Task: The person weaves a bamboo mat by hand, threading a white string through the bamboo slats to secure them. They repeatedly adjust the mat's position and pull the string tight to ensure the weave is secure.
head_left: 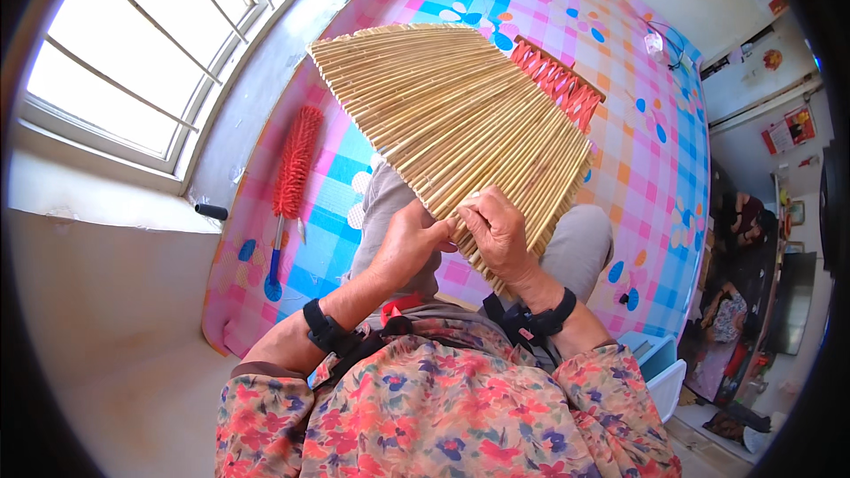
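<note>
- Between and beyond both hands, a fan-shaped panel of straw-coloured stalks (460,115) stands raised over the lap, narrow toward the body and wide at its far end.
- On its near left edge, the right hand (500,230) is curled, thumb and forefinger pinching the stalks.
- Just left of that, the left hand (409,243) touches the same edge with its thumb forward; its other fingers are mostly hidden, so I cannot tell how tightly they close.
- Beneath the hands, gray trousers (580,248) cover the knees.
- Beyond the hands, partly behind the panel, red crisscross webbing (553,84) hangs along a brown bar (567,71).
- Well left of the hands, a red bristly duster (297,159) lies on the plaid sheet (646,168).
- Farther left is a barred window (133,44).
- Right of the hands, nearer the body, stands a light-blue bin (653,358).
</note>
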Demonstrator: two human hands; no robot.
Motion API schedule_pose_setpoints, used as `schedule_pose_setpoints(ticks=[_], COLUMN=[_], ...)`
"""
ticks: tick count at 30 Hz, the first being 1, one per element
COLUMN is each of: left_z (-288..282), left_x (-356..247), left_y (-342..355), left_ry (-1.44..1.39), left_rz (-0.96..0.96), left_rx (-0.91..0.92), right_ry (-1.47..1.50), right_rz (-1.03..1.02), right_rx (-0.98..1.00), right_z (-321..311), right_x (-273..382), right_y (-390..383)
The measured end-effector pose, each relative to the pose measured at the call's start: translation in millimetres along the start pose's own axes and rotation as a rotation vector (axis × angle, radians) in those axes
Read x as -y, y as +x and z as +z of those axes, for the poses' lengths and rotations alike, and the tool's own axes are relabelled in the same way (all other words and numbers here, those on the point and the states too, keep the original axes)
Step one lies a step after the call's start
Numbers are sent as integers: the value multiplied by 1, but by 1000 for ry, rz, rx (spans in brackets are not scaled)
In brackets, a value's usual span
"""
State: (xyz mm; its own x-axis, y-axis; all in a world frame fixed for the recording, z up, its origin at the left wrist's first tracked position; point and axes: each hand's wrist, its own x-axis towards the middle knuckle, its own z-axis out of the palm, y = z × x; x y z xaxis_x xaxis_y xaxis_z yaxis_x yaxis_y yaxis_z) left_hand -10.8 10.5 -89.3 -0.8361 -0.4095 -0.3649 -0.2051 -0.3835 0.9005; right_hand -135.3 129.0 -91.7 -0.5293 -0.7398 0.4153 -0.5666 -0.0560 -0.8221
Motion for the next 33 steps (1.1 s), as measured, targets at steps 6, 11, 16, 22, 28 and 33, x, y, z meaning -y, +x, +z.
schedule_pose_setpoints(ticks=[6, 11, 16, 22, 28, 33], left_z=[4, 7, 1, -2, -10, -8], left_x=[-7, -7, -4, 4, 2, 0], left_y=[-8, -7, -3, -1, 1, 2], left_ry=[-82, -95, -93, -111, 29, 38], left_rz=[-49, -19, -57, 13, -37, -34], left_rx=[-8, -39, -55, -41, -11, -5], right_ry=[597, 1175, 1049, 486, 326, 493], right_rz=[197, 380, 428, 149, 339, 612], right_rx=[-255, -280, -125, -759, -793, -111], right_z=[-24, -35, -90, -283, -289, -163], right_x=[10, -2, 23, 25, -1, 10], right_y=[13, 9, 38, 64, 44, 34])
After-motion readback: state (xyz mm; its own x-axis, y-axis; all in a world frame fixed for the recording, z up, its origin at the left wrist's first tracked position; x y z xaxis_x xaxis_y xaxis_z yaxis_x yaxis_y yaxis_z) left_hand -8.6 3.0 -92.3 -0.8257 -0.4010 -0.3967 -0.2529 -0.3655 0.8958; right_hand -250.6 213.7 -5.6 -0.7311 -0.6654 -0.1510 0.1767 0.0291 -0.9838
